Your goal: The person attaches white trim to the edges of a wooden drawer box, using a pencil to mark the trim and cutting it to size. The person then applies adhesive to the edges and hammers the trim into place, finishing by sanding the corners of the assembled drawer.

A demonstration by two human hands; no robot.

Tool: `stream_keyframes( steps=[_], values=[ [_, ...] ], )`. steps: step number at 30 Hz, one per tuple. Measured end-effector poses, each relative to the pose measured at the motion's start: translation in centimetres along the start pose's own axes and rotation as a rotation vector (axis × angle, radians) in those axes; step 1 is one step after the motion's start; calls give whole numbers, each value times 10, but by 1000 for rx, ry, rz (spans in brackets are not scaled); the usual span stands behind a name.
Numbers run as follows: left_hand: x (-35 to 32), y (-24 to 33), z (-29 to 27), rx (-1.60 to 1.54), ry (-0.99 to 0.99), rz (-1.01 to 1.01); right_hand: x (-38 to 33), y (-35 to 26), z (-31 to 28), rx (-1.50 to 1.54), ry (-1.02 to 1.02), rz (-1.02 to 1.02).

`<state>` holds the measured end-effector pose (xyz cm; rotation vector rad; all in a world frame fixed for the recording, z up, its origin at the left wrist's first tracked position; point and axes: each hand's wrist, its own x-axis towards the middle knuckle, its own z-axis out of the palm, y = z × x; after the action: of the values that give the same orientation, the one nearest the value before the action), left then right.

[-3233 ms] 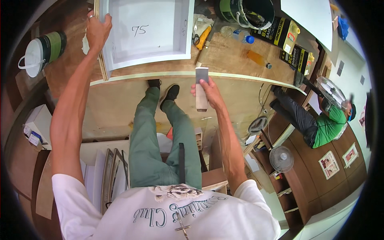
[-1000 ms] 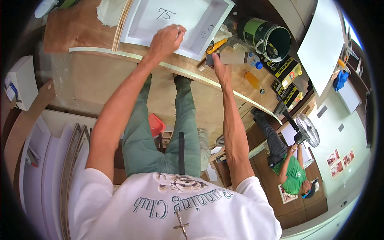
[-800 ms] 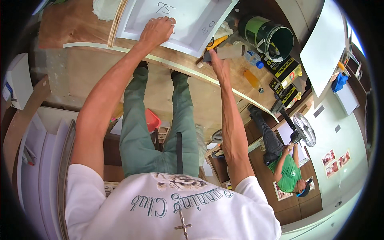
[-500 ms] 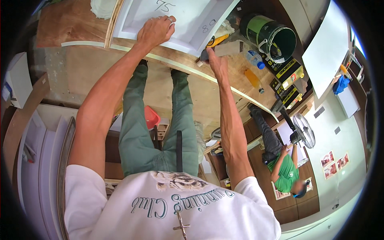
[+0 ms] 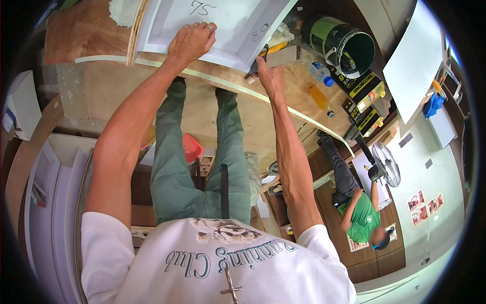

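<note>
A shallow white box with raised sides and handwritten marks inside lies tilted at the front of the wooden bench. My left hand is closed over its near side, fingers curled inward. By the box's near right corner, my right hand grips a small dark block with a pale wooden end. The block sits against or very close to the corner; its contact is partly hidden by my fingers. Behind it lies a yellow-handled tool.
A dark bucket lies on its side at right, near a clear bottle, an orange bottle and black-yellow boxes. A pale strip edges the bench. Farther right are a fan and a person in green.
The box, my left hand and my right hand with the block have shifted slightly left in view. The person in green has moved their arms by the fan.
</note>
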<state>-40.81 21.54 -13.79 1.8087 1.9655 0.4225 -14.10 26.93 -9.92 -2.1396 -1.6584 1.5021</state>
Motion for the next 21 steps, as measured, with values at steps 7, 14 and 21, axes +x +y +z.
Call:
stream_keyframes(
  steps=[7,14,21],
  values=[
    [0,-1,3,1,24,3,4,-6,3,-135,-20,12],
    [-4,-5,4,21,17,-1,0,-25,5,-194,-42,-15],
    [-2,-2,2,24,16,-10,11,2,3,-36,-58,-43]
  ],
)
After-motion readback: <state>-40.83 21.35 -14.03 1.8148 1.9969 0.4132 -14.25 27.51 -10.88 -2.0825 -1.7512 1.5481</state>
